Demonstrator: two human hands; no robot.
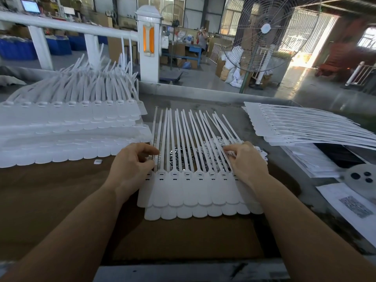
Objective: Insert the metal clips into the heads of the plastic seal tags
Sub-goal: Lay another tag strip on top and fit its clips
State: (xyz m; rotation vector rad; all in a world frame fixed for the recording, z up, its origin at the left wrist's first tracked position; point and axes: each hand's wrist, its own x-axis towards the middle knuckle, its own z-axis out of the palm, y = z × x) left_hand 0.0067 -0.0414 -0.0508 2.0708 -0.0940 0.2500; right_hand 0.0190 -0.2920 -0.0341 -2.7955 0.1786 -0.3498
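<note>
Strip of white seal tags (195, 186) lies flat on the brown table (61, 192), mid-frame. Left hand (130, 165) at the strip's left edge, fingers curled, pinching something too small to identify. Right hand (247, 161) at its right edge, fingers bent onto the straps. Shiny metal clips (183, 157) lie under the straps between the hands. Tag stack (67, 127) left of the strip.

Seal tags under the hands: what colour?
White, the seal tags; clearest in the head view.

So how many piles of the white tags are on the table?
3: a tall stack far left, a flat row in the middle under both hands, and a fanned stack far right. More may be hidden.
</note>
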